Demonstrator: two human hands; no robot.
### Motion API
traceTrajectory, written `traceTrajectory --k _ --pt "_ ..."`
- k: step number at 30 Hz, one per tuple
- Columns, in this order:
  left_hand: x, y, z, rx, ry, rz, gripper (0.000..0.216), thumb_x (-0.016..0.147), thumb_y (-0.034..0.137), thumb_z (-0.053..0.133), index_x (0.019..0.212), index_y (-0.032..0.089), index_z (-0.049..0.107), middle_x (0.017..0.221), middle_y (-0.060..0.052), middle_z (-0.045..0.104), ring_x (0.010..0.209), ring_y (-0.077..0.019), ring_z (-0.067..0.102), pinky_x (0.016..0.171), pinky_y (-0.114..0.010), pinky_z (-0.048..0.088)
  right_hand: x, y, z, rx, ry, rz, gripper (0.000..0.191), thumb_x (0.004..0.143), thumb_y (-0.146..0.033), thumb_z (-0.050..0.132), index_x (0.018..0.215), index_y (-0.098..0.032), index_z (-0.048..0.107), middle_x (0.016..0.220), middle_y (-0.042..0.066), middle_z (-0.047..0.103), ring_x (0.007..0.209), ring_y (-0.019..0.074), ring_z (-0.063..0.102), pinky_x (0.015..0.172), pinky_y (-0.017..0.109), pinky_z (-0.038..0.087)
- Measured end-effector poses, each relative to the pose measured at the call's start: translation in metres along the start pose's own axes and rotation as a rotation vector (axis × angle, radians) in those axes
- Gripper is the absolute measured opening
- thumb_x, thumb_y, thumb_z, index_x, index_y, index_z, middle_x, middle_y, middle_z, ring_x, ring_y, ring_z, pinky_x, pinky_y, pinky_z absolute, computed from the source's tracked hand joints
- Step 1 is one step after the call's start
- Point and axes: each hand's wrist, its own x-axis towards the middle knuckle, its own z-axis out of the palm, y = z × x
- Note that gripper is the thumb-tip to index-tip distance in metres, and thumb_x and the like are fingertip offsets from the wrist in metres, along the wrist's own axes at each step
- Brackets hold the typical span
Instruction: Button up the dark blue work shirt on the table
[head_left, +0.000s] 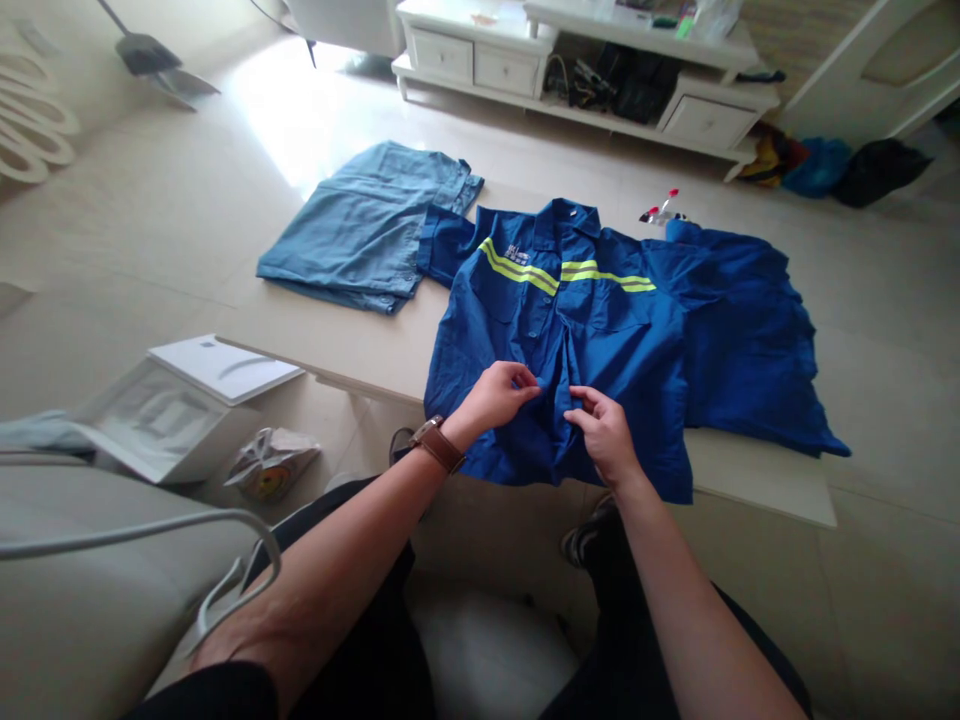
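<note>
A royal-blue work shirt (600, 330) with yellow reflective stripes lies face up on a low beige table (360, 345), collar away from me. My left hand (499, 395), a brown watch on its wrist, pinches the left edge of the shirt's front placket near the hem. My right hand (606, 430) pinches the opposite edge of the placket. Both hands are closed on the fabric, a few centimetres apart. A second dark blue garment (750, 340) lies spread to the right, partly under the shirt.
A folded light blue garment (367, 225) lies at the table's far left. A white open box (187, 400) and a crumpled bag (270, 465) sit on the floor to the left. A white TV cabinet (585, 60) stands behind. Grey sofa (90, 590) at my left.
</note>
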Motion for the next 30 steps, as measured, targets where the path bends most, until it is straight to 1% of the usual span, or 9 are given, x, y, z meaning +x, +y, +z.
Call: traceTrajectory --k 6,8,11,14,17,21,23,26,30 --pt "0.002 0.0 0.005 -0.054 0.023 -0.016 0.011 0.084 0.024 0.068 0.084 0.013 0.069 0.07 0.0 0.063 0.063 -0.0104 0.053 0.058 -0.022 0.037 -0.002 -0.002 -0.005 0.02 0.044 0.012 0.038 0.058 -0.028 0.061 0.093 -0.018 0.072 0.071 -0.001 0.066 0.071 0.0171 0.056 0.063 0.027 0.042" --pt "0.001 0.001 0.006 -0.05 0.027 -0.026 0.01 0.085 0.023 0.067 0.084 0.014 0.067 0.069 0.001 0.061 0.063 -0.0102 0.053 0.057 -0.021 0.036 -0.003 -0.001 -0.006 0.01 0.061 0.006 0.035 0.061 -0.03 0.062 0.092 -0.018 0.072 0.069 -0.002 0.064 0.067 0.0158 0.054 0.061 0.027 0.04" --pt "0.001 0.001 0.009 -0.048 0.018 -0.038 0.009 0.085 0.022 0.066 0.082 0.014 0.065 0.07 0.001 0.061 0.063 -0.0101 0.053 0.058 -0.022 0.037 -0.004 0.003 -0.005 -0.032 0.093 -0.021 0.032 0.067 -0.038 0.07 0.091 -0.017 0.072 0.071 -0.001 0.067 0.064 0.0146 0.053 0.062 0.027 0.041" --pt "0.001 0.0 0.012 -0.03 0.003 -0.045 0.009 0.085 0.022 0.067 0.082 0.013 0.066 0.073 0.0 0.063 0.064 -0.0104 0.052 0.059 -0.022 0.037 -0.004 0.005 -0.002 -0.066 0.058 -0.052 0.036 0.068 -0.042 0.076 0.092 -0.016 0.072 0.078 0.002 0.072 0.066 0.0153 0.058 0.066 0.029 0.045" --pt "-0.001 0.0 0.016 -0.026 -0.004 -0.044 0.01 0.084 0.022 0.068 0.083 0.013 0.068 0.075 -0.001 0.065 0.064 -0.0106 0.052 0.059 -0.023 0.037 -0.005 0.004 0.0 -0.064 0.024 -0.065 0.035 0.07 -0.043 0.076 0.092 -0.017 0.071 0.081 0.004 0.073 0.066 0.0159 0.06 0.067 0.029 0.047" --pt "-0.006 0.004 0.019 0.009 0.003 0.04 0.006 0.084 0.017 0.066 0.085 0.013 0.07 0.076 -0.001 0.066 0.067 -0.0105 0.054 0.064 -0.023 0.04 -0.009 -0.002 0.002 -0.073 -0.015 -0.07 0.033 0.071 -0.043 0.074 0.093 -0.019 0.069 0.077 0.002 0.071 0.064 0.0162 0.06 0.064 0.028 0.048" --pt "-0.008 0.005 0.02 0.036 -0.026 0.084 0.007 0.082 0.012 0.065 0.086 0.013 0.07 0.076 -0.001 0.067 0.068 -0.0106 0.056 0.066 -0.022 0.041 -0.011 -0.003 0.002 -0.123 -0.044 -0.064 0.033 0.072 -0.043 0.073 0.095 -0.02 0.067 0.073 0.0 0.068 0.061 0.016 0.058 0.059 0.028 0.046" --pt "-0.008 0.004 0.021 0.041 -0.062 0.098 0.01 0.079 0.008 0.063 0.085 0.013 0.071 0.077 -0.001 0.068 0.07 -0.0111 0.058 0.067 -0.022 0.043 -0.01 0.0 0.001 -0.183 -0.066 -0.059 0.033 0.073 -0.042 0.072 0.098 -0.02 0.065 0.067 -0.002 0.065 0.057 0.0156 0.056 0.056 0.027 0.044" --pt "-0.007 0.001 0.02 0.023 -0.024 0.138 0.01 0.081 0.009 0.062 0.086 0.013 0.07 0.077 -0.002 0.068 0.072 -0.0116 0.06 0.068 -0.022 0.043 -0.007 0.004 -0.002 -0.165 -0.073 -0.042 0.036 0.073 -0.039 0.072 0.103 -0.02 0.065 0.067 -0.002 0.066 0.059 0.0161 0.058 0.058 0.027 0.046"
